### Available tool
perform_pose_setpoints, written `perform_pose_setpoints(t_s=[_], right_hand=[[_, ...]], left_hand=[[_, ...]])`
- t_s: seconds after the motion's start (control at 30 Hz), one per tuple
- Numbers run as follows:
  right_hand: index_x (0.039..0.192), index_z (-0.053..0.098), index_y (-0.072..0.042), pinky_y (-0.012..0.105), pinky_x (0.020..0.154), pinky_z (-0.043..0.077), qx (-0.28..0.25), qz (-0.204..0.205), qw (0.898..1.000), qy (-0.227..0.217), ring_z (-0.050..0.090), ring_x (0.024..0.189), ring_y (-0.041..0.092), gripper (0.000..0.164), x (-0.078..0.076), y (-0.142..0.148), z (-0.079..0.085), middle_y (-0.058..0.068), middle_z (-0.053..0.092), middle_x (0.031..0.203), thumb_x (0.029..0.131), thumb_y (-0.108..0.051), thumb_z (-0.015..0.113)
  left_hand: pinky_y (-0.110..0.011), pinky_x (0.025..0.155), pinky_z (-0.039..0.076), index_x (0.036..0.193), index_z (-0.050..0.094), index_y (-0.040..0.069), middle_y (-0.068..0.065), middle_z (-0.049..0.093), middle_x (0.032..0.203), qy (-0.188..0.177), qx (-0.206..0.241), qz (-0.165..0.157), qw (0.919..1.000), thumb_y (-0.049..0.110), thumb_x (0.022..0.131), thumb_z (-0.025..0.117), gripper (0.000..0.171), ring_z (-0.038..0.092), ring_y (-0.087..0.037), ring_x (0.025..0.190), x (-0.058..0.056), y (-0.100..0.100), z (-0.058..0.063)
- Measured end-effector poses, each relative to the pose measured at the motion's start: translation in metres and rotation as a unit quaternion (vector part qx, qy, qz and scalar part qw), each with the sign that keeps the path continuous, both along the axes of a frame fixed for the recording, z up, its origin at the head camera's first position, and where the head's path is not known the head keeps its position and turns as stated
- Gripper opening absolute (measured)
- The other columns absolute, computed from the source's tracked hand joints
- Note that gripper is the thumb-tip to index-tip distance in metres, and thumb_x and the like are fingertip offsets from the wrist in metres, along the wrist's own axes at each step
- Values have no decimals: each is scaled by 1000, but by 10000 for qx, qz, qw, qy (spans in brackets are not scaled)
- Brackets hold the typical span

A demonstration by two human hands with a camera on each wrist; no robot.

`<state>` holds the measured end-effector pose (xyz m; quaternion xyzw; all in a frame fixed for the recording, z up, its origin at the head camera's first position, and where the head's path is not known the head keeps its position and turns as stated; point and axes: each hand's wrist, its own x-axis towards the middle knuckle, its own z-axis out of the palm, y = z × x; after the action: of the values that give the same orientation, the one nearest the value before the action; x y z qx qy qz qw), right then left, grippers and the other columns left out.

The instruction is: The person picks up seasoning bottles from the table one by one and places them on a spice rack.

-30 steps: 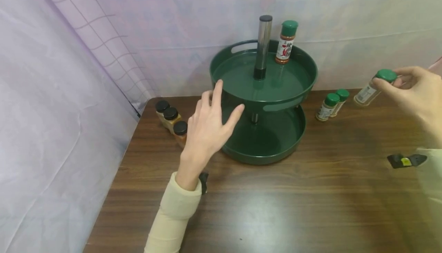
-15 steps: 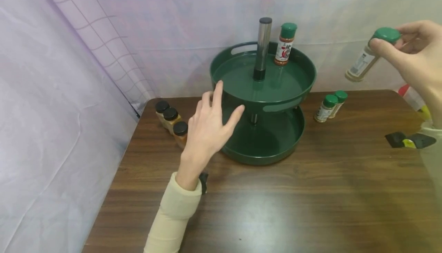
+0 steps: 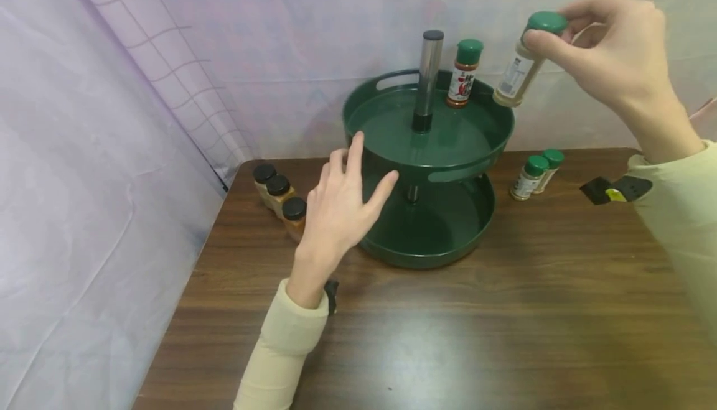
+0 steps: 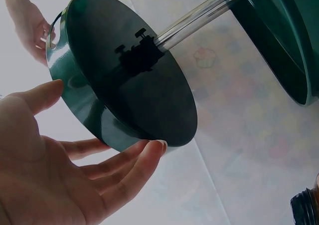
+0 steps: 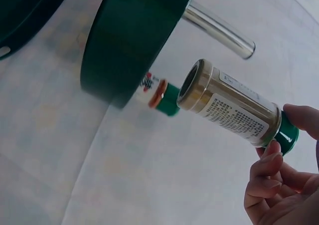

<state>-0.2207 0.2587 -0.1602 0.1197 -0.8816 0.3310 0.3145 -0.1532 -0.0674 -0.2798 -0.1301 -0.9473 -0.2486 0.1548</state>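
My right hand (image 3: 618,52) pinches a spice jar (image 3: 518,74) by its green cap, tilted, with its base over the right rim of the upper tray. In the right wrist view the jar (image 5: 237,105) shows brownish powder and a printed label. A two-tier green turntable rack (image 3: 386,142) with a steel post stands on the table. On its upper tray is a red-powder spice jar (image 3: 462,77) with a green cap. My left hand (image 3: 338,205) has its fingers spread at the upper tray's left side; in the left wrist view its fingertips (image 4: 154,145) touch the tray wall.
Two green-capped spice jars (image 3: 526,180) stand on the table right of the rack. Left of it are several black-capped jars (image 3: 278,191), partly behind my left hand. A pale curtain (image 3: 280,43) hangs behind the wooden table (image 3: 448,335).
My right hand has lifted the spice jar off the table's right side and carried it up and left to the upper tray. The left hand has stayed in place.
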Motion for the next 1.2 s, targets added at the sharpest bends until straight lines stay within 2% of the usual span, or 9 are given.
perform_pose_setpoints(t_s=[0.13,0.27,0.47,0.53,0.67,0.73,0.93,1.2], right_hand=[[121,70,0,19,60,35,193,77,9988,-435,50,68,-7,50,-10,-12,3,-23,54,77,90,-39,74],[126,68,-1,23,62,37,450,139,9952,-858,50,74,-3,56,-21,-21,1,-18,56,81,91,-44,71],[127,67,0,25,62,37,934,261,9895,-1068,50,77,6,57,-38,-34,-6,13,67,100,94,-46,67],[127,67,0,26,62,38,1103,339,9870,-1116,52,79,11,56,-43,-39,-9,19,68,105,95,-46,66],[125,67,1,28,63,40,1297,470,9826,-1246,58,86,25,55,-51,-46,-13,22,68,109,97,-45,63],[125,67,2,27,63,41,1338,506,9808,-1324,60,86,27,55,-54,-48,-14,23,67,109,98,-46,62],[125,67,4,21,54,38,1571,521,9799,-1109,59,70,22,53,-64,-58,-20,23,70,105,100,-42,61],[124,66,8,19,52,36,1584,496,9820,-900,56,61,15,49,-67,-65,-25,26,71,100,101,-35,59]], left_hand=[[-52,80,55,163,17,16,-20,40,149,24,-10,7,10000,65,100,41,83,51,-36,125,0,1,0],[-52,79,55,163,18,16,-20,41,148,51,-10,-2,10000,65,101,41,82,52,-36,124,-1,2,0],[-51,80,55,163,18,16,-20,41,148,50,9,-31,10000,64,101,41,82,52,-36,123,-1,4,1],[-51,80,55,163,19,16,-20,41,148,49,13,-25,10000,64,101,42,82,52,-36,123,-1,4,1],[-51,80,55,163,19,16,-19,41,148,25,18,-24,10000,64,101,42,82,52,-36,124,0,6,1],[-51,80,55,163,19,16,-19,41,148,20,24,-34,10000,65,100,42,82,52,-36,124,-1,6,0],[-51,81,54,163,19,16,-19,42,147,37,1,-23,10000,65,100,41,82,51,-35,124,-1,7,0],[-52,82,54,163,19,17,-19,41,148,7,-10,-4,10000,65,100,42,82,51,-35,125,1,10,0]])
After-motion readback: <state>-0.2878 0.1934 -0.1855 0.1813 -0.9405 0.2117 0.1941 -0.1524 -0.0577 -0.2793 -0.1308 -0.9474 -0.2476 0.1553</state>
